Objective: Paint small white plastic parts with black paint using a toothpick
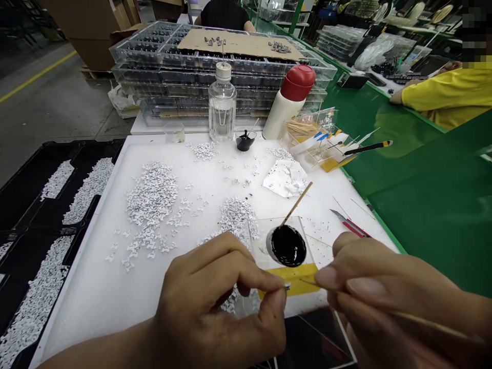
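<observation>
Between the thumb and forefinger of my left hand (223,292) is a tiny white part (287,286) with a dark mark on it. My right hand (388,297) grips a thin wooden toothpick (307,281), its tip pointing at the small part, a short gap apart. Just beyond both hands, a small cup of black paint (289,246) stands on a clear plate (303,225) with a strip of yellow tape (303,279). A wooden stick (298,202) leans in the cup. Behind my left hand lies a pile of small white parts (236,218).
A larger pile of white parts (151,200) lies on the left of the white table. Farther back stand a clear bottle (223,110), a red-capped flask (290,100) and stacked clear trays (177,77). A craft knife (349,223) lies right. A person in a yellow sleeve (442,100) sits beyond.
</observation>
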`<control>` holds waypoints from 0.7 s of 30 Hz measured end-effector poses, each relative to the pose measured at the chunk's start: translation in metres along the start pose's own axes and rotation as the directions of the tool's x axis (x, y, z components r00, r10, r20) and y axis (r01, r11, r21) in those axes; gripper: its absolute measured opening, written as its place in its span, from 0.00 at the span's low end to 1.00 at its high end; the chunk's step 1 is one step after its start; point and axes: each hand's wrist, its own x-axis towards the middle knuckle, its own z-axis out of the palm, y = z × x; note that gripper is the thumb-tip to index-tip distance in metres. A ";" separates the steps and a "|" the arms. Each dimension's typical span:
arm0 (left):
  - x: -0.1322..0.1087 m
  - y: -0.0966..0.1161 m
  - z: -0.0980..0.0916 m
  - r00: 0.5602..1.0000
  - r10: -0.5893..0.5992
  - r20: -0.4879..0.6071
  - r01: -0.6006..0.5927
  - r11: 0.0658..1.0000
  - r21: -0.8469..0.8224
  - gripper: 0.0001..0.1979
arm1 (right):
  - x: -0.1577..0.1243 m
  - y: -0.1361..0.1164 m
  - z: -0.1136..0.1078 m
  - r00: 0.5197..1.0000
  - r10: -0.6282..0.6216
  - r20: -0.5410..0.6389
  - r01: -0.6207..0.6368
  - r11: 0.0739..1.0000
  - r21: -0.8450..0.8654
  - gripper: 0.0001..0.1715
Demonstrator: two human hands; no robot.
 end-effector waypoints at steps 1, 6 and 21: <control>0.000 0.000 0.000 1.000 -0.002 0.003 0.002 1.000 -0.007 0.13 | 0.001 0.000 0.002 1.000 -0.001 0.006 0.001 1.000 0.002 0.21; -0.003 0.001 -0.003 1.000 -0.009 0.009 0.009 1.000 -0.006 0.13 | 0.010 -0.007 0.001 0.998 0.006 0.058 -0.007 1.000 0.020 0.25; -0.001 -0.001 -0.001 1.000 -0.012 -0.019 0.012 1.000 0.000 0.12 | 0.016 -0.009 -0.006 0.978 -0.095 0.183 0.074 0.990 0.119 0.09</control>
